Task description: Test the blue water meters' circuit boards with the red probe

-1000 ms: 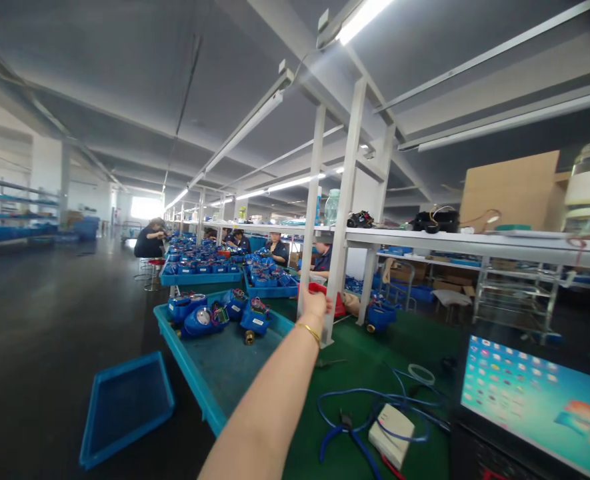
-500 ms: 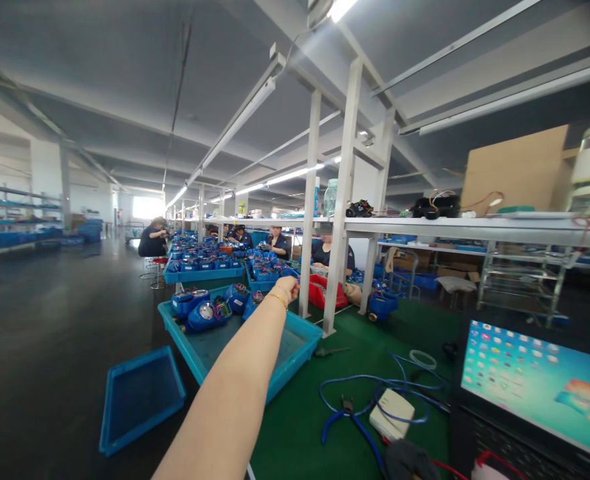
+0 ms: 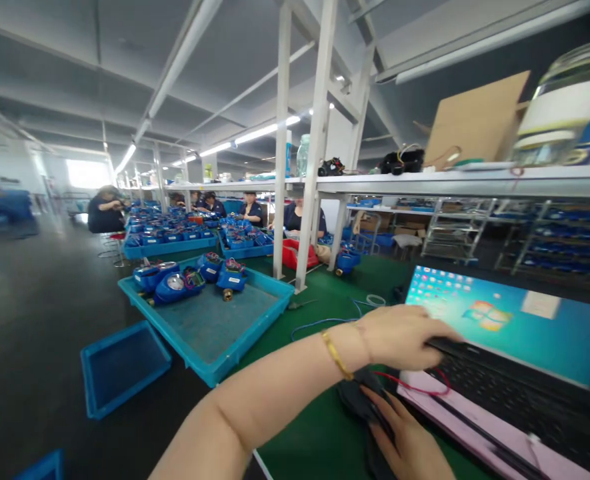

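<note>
Laptop (image 3: 515, 400) of black plastic stands open on the smooth green bench (image 3: 307, 437), well in from the left edge, its blue screen bearing a four-coloured Windows logo and icons too small to read. The left hand (image 3: 399, 337) arches over the keyboard's near corner, fingers bunched and bent down; whether they pinch anything is unclear. The right hand (image 3: 412, 443), cut off below, lies along a blurred black object (image 3: 357, 400), fingers slightly spread, their grip impossible to tell. Overhanging the bench's left edge, a ribbed blue tray (image 3: 212, 373) carries rounded blue units (image 3: 177, 287) with illegible white labels.
</note>
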Tool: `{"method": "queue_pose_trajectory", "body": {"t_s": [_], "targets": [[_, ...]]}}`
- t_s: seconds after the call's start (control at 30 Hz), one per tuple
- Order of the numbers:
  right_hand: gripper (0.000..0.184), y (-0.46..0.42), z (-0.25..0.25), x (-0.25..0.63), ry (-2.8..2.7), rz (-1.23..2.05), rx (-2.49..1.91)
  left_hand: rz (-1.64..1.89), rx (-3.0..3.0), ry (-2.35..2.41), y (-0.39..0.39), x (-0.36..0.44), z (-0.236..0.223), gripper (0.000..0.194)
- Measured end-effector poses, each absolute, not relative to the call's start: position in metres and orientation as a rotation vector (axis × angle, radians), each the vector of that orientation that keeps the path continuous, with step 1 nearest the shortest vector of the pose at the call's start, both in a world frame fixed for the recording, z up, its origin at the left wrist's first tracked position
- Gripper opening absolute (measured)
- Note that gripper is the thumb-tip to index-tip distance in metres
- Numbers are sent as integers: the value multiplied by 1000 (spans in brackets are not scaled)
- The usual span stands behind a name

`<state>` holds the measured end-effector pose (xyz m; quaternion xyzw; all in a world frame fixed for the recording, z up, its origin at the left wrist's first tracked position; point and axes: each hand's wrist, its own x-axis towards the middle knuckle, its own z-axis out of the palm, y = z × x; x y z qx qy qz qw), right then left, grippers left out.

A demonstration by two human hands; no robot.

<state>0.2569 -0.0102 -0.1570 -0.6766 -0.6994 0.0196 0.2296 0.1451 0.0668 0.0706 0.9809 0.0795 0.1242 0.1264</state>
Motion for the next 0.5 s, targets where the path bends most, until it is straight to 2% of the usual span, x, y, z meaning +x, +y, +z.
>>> {"method": "queue_pose_trajectory", "body": {"t_s": [0.07,0.17,0.37,0.5], "targets": [[51,-18,-143,248,-1966,105,-1885,292,2833,507,81,123,16,50],[57,-25,-130,239,-2057,259,-1870,167,2745,959,110,83,-42,76],[63,-20,-121,226,-2164,428,-1779,58,2628,1280,150,55,-87,63],[39,-15,-132,224,-2202,393,-1639,100,2598,1294,173,85,-98,56]]}}
